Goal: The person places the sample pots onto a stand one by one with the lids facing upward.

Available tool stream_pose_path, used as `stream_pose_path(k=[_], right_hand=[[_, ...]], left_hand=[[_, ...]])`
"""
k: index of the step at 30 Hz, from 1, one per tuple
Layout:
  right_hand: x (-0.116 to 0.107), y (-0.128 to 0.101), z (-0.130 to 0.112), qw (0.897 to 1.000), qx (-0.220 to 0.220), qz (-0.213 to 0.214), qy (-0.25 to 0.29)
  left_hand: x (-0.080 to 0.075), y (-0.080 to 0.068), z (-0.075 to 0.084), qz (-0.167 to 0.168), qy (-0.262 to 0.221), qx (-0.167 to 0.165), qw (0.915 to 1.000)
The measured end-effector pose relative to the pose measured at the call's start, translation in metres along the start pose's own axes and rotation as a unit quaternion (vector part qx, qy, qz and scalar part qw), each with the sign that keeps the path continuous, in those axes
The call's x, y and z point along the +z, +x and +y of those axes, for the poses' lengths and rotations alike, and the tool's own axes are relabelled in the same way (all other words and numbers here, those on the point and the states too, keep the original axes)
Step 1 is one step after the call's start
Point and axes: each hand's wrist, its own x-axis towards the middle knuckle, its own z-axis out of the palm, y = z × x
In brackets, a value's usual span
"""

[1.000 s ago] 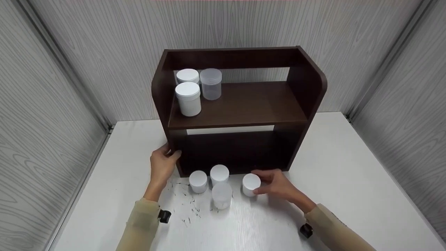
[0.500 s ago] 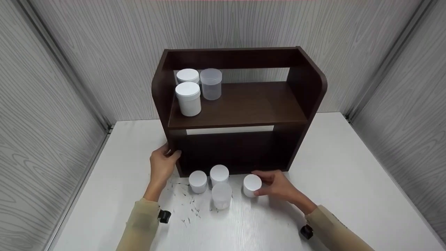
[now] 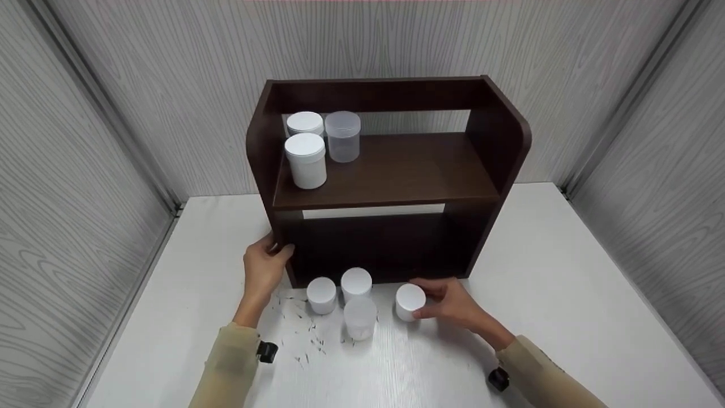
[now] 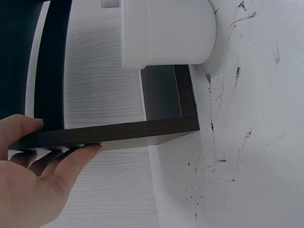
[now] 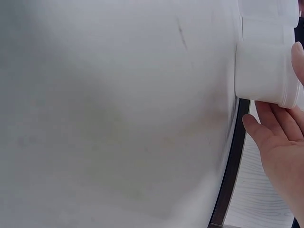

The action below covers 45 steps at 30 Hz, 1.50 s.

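Left hand grips the side panel of a dark-brown wooden shelf unit; right hand holds a white cylindrical plastic jar, upright on the desk, between thumb and fingers.

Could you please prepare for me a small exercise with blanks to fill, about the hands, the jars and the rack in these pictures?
The left hand grips the rack by its ____ side panel.
On the upper shelf stand ____ jars.
The lid of the jar in the right hand is coloured ____.

Missing words: left; three; white.
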Motion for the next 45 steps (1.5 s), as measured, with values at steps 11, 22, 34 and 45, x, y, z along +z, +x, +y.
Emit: stream_pose_path(k=[11,22,34,45], right_hand=[[-0.006,-0.006,-0.009,1.000,0.000,-0.007,0.010],[-0.015,-0.016,-0.036,1.000,0.003,-0.010,0.025],[-0.024,-0.021,-0.070,0.999,0.007,-0.012,0.038],[-0.028,-0.023,-0.107,0.998,0.018,-0.007,0.056]], left_hand=[[0.000,0.000,-0.001,0.000,-0.003,0.008,1.0000],[0.000,0.000,-0.002,-0.008,-0.016,0.000,0.9998],[0.000,0.000,-0.002,-0.004,-0.010,0.001,0.9999],[0.000,-0.001,-0.001,-0.003,-0.010,-0.001,0.9999]])
